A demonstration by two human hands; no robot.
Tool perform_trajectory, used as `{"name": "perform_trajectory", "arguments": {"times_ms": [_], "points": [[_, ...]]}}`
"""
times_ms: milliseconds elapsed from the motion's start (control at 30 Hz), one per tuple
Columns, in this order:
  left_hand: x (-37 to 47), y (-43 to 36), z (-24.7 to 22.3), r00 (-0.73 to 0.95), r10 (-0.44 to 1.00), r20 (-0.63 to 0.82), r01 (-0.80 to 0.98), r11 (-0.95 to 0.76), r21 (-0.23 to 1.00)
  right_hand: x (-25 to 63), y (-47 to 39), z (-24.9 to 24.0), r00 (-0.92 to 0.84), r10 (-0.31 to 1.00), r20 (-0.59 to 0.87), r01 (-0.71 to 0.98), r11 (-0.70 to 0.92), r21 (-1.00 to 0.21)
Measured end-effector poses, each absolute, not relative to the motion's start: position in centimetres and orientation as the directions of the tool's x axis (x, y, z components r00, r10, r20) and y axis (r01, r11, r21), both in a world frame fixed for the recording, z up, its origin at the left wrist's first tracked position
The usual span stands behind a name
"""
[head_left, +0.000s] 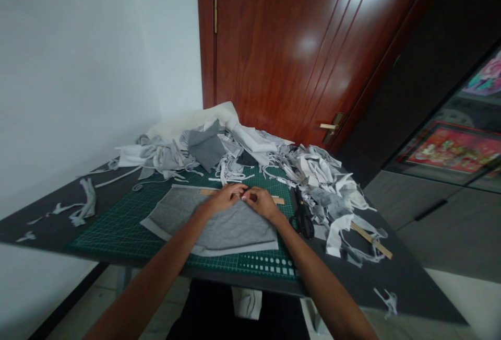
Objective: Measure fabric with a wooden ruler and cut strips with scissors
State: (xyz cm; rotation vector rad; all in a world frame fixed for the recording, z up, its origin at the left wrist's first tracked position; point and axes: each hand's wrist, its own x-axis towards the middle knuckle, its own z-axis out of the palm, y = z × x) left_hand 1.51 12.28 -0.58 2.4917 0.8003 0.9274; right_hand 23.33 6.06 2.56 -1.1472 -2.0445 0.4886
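Crosswise, grey cloth [235, 229] lies, long axis left-right; hands [226, 198] nearly together near far edge, grip unclear.

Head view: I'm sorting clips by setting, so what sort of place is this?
Probably an indoor sewing or fabric-cutting corner: a green gridded cutting mat bears a flat grey fabric panel with white edges, and heaped grey and white fabric scraps lie around its far side.

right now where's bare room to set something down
Bare green mat lies between the left scraps and grey fabric; bare dark tabletop, between the right wooden strip and front scrap. Scrap heaps crowd the back and beside the scissors.
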Motion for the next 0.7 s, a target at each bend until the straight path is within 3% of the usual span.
{"name": "perform_trajectory", "arguments": {"times_ms": [267,700], "points": [[1.5,12.9,-0.7,0.577,0.625,0.525,0.399,-0.777,0.487,21.3,7.4,1.9,-0.338,0.852,0.401,0.504,0.523,-0.687],[-2.0,12.6,0.8,0.620,0.643,0.450,0.466,-0.763,0.448,23.0,7.4,1.1,-0.075,0.949,0.308,0.196,0.317,-0.928]]}}
